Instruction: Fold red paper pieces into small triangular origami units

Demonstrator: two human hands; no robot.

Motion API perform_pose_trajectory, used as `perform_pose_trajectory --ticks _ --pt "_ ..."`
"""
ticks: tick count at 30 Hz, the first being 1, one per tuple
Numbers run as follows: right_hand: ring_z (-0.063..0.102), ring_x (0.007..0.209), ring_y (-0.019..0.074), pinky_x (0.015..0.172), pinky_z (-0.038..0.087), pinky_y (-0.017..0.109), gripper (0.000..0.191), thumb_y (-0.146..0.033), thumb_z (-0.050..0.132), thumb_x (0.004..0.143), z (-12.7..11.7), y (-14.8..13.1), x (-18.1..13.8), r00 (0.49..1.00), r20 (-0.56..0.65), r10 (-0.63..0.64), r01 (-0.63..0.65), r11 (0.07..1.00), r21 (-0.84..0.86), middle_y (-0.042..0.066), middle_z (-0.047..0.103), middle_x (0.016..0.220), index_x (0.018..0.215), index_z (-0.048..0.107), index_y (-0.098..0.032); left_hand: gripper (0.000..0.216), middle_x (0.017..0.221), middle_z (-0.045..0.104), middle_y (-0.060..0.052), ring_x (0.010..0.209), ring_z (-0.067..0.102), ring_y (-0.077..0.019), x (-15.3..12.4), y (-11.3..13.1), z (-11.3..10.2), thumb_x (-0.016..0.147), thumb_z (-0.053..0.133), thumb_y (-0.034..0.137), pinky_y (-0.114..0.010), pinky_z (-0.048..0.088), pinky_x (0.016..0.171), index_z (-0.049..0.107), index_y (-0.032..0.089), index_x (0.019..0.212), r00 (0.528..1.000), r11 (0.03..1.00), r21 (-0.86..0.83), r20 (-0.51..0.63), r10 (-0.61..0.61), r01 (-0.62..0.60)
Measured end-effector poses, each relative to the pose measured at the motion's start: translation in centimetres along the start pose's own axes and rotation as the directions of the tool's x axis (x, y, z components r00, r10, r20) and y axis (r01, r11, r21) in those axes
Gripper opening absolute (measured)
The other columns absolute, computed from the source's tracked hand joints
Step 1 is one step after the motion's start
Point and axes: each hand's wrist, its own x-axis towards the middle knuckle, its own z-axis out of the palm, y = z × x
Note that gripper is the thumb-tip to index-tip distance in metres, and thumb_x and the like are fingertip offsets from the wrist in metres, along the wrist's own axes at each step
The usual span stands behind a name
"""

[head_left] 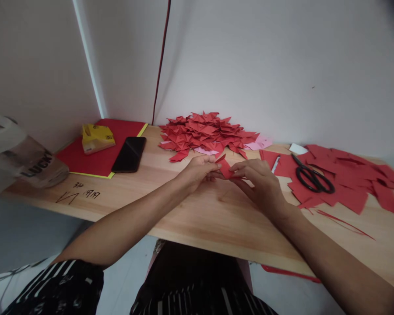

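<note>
A small folded piece of red paper [225, 169] is held between both hands, just above the wooden table. My left hand [202, 169] pinches its left side with thumb and fingers. On the other side, the fingers of my right hand [258, 177] close on its lower right edge. Part of the paper is hidden behind the fingers. Right behind the hands lies a heap of folded red paper shapes [206, 131] with pointed tips, with a few pink ones at its edge.
On the right, black-handled scissors [310, 177] and a pen [276, 164] lie over loose red paper pieces [348, 179]. To the left are a black phone [129, 154], a yellow packet [97, 139] on red sheets [82, 159], and a clear cup [36, 162]. A wall [265, 65] stands behind.
</note>
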Motion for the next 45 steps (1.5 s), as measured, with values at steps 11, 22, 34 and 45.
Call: perform_pose_trajectory --ticks 11,22,34,45 --pt "0.064 0.087 0.0205 0.078 0.034 0.037 0.007 -0.026 0.060 0.095 0.1 -0.7 0.3 0.994 0.093 -0.065 0.090 0.950 -0.299 0.002 0.076 0.097 0.097 0.065 -0.023 0.001 0.073 0.072 -0.006 0.065 0.069 -0.0112 0.3 -0.2 -0.3 0.079 0.064 0.008 -0.020 0.047 0.062 0.065 0.008 0.079 0.999 0.999 -0.031 -0.010 -0.040 0.039" --pt "0.065 0.086 0.0194 0.081 0.033 0.038 0.012 -0.021 0.057 0.096 0.1 -0.9 0.5 0.999 0.041 -0.021 0.033 0.953 -0.302 -0.001 0.077 0.090 0.090 0.067 -0.023 0.009 0.076 0.072 -0.005 0.071 0.073 -0.0150 0.0 -0.3 0.0 0.076 0.062 0.004 -0.030 0.054 0.085 0.061 0.009 0.084 0.999 0.995 -0.087 0.041 -0.035 0.039" --pt "0.059 0.081 0.0201 0.075 0.031 0.036 0.015 -0.022 0.054 0.096 0.9 -0.4 0.3 0.996 0.016 0.088 -0.082 0.971 -0.223 0.003 0.072 0.086 0.085 0.064 -0.021 0.008 0.073 0.071 -0.004 0.067 0.070 -0.0117 -0.1 -0.9 0.5 0.074 0.067 0.008 -0.033 0.051 0.092 0.064 0.009 0.082 0.999 0.997 -0.064 0.015 0.038 -0.037" --pt "0.060 0.080 0.0231 0.073 0.032 0.036 0.012 -0.022 0.052 0.093 1.2 -0.7 0.3 0.952 0.091 0.293 -0.278 0.949 -0.149 0.004 0.069 0.083 0.085 0.060 -0.021 0.018 0.068 0.070 -0.003 0.065 0.067 -0.0121 0.0 -1.6 1.0 0.065 0.078 0.016 -0.031 0.053 0.084 0.069 0.009 0.079 0.996 0.995 -0.044 0.003 0.090 -0.090"
